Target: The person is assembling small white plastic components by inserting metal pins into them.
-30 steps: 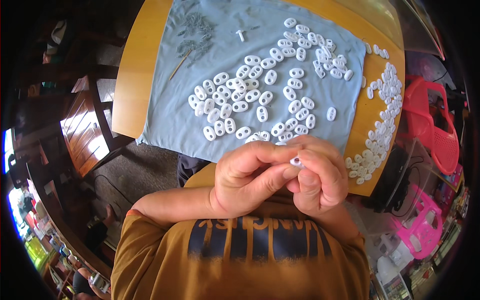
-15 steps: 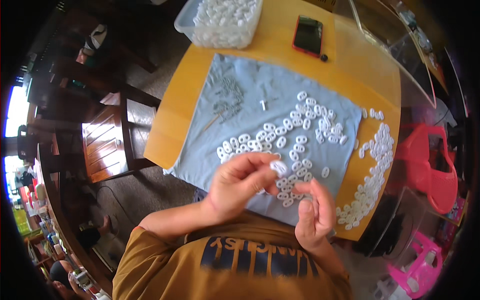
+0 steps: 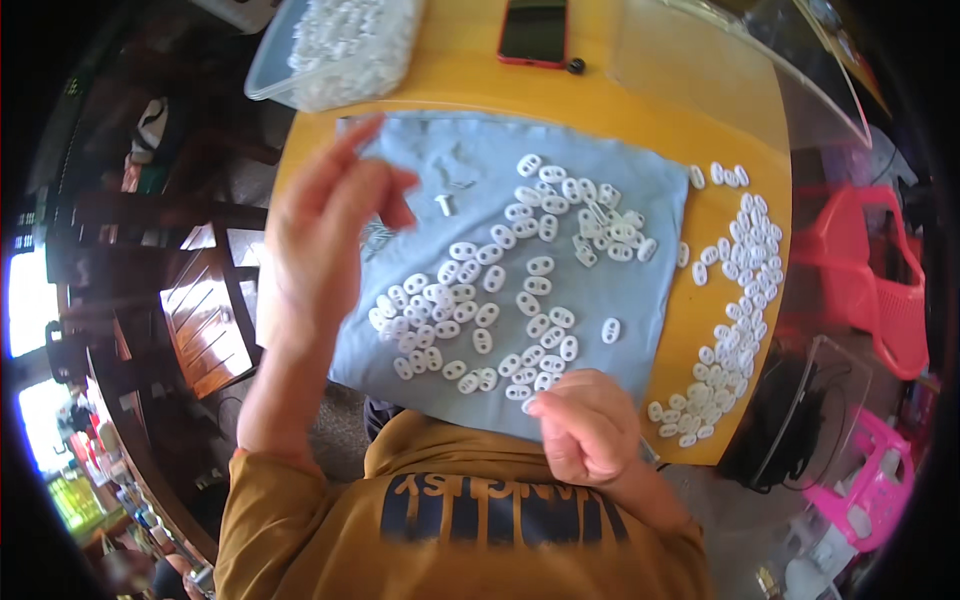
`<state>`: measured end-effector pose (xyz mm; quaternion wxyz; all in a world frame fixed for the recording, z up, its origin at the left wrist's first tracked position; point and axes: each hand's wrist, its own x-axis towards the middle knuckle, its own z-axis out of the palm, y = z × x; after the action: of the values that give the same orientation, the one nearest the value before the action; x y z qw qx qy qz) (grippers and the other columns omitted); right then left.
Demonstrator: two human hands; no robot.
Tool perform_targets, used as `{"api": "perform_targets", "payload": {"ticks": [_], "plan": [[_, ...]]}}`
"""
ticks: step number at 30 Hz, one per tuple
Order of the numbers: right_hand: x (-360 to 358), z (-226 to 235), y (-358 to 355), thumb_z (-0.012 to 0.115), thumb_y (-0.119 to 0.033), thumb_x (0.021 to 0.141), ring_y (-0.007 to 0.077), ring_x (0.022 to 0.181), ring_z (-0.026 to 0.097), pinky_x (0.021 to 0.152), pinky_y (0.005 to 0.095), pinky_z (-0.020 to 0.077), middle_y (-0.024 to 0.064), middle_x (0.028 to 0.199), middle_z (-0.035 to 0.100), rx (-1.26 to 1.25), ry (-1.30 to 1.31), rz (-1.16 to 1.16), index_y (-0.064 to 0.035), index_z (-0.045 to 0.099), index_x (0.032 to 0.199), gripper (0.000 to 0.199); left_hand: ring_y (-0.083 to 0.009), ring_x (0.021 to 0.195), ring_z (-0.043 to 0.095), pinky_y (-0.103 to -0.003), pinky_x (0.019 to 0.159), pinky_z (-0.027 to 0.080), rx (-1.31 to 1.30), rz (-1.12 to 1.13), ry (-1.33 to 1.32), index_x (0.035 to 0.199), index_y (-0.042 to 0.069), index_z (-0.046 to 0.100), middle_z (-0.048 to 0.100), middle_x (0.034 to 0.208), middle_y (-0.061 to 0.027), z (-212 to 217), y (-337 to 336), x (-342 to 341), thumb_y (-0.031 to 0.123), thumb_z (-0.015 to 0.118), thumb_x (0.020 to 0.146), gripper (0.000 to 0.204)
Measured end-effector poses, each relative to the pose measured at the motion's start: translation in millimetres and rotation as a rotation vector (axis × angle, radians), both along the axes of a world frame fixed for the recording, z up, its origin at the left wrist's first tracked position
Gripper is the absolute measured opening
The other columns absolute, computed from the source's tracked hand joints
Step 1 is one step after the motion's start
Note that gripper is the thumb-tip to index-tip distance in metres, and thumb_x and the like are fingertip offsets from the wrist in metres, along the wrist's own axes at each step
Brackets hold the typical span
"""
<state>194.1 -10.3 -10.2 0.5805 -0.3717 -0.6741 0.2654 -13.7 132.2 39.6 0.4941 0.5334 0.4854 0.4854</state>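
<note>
My left hand (image 3: 330, 210), slightly blurred, is raised over the far left of a light blue cloth (image 3: 630, 300), fingers apart and nothing seen in them. It partly hides a heap of thin grey metal pieces (image 3: 378, 238). My right hand (image 3: 590, 428) is closed in a pinch at the cloth's near edge; the rim of a white two-hole plastic piece (image 3: 529, 406) shows at its fingertips. Many such oval white pieces (image 3: 482, 341) lie loose across the cloth. A clustered group (image 3: 610, 232) lies at the right, some with metal bits in them. A small T-shaped silver object (image 3: 446, 204) lies near my left hand.
Further white pieces (image 3: 735, 350) are spread along the right side of the yellow table (image 3: 470, 95). At the back stand a clear tub (image 3: 275, 75) full of white pieces, a red-edged phone (image 3: 533, 30) and a small black object (image 3: 576, 66). Red (image 3: 870, 270) and pink (image 3: 870, 480) plastic seats stand at the right.
My left hand has moved away from my right hand, up and left toward the metal heap, without the white piece it held. My right hand has closed. The view has shifted.
</note>
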Motion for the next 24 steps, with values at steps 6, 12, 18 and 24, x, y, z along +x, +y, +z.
{"api": "perform_targets", "payload": {"ticks": [6, 12, 18, 24], "plan": [[-4.5, -4.9, 1.0, 0.061, 0.002, 0.07, 0.018, 0.057, 0.057, 0.05, 0.028, 0.0458, 0.0039, 0.07, 0.058, 0.008, 0.021, 0.095, 0.0017, 0.065, 0.097, 0.027, -0.0252, 0.082, 0.059, -0.035, 0.069, 0.048, 0.656, -0.369, 0.665, 0.1, 0.006, 0.064, 0.061, 0.091, -0.0074, -28.9, -42.6, 50.4, -0.006, 0.066, 0.061, 0.041], [-0.7, -4.2, -1.6, 0.063, -0.001, 0.069, 0.0181, 0.059, 0.057, 0.053, 0.0289, 0.0466, 0.004, 0.071, 0.058, -0.005, 0.028, 0.088, 0.0013, 0.065, 0.099, 0.03, -0.0246, 0.079, 0.056, -0.036, 0.071, 0.043, 0.681, -0.483, 0.755, 0.094, 0.006, 0.065, 0.06, 0.087, -0.0055, -30.1, -26.0, 82.1, 0.0, 0.071, 0.065, 0.03], [2.1, -2.2, -2.1, 0.059, -0.002, 0.074, 0.019, 0.058, 0.057, 0.053, 0.0297, 0.047, 0.005, 0.073, 0.059, -0.041, 0.036, 0.118, 0.0015, 0.065, 0.098, 0.025, -0.0226, 0.082, 0.058, -0.037, 0.078, 0.042, 0.726, -0.588, 0.997, 0.091, 0.007, 0.064, 0.06, 0.088, -0.0045, -39.9, -14.1, 95.1, 0.008, 0.068, 0.07, 0.022], [1.0, -4.0, -2.2, 0.059, 0.0, 0.075, 0.0191, 0.057, 0.056, 0.051, 0.0294, 0.0449, 0.0051, 0.072, 0.059, -0.041, 0.079, 0.079, 0.0022, 0.064, 0.098, 0.024, -0.0236, 0.076, 0.058, -0.035, 0.072, 0.044, 0.717, -0.595, 0.873, 0.088, 0.004, 0.064, 0.061, 0.082, -0.0052, -32.1, -15.0, 89.3, 0.002, 0.067, 0.07, 0.018]]}}
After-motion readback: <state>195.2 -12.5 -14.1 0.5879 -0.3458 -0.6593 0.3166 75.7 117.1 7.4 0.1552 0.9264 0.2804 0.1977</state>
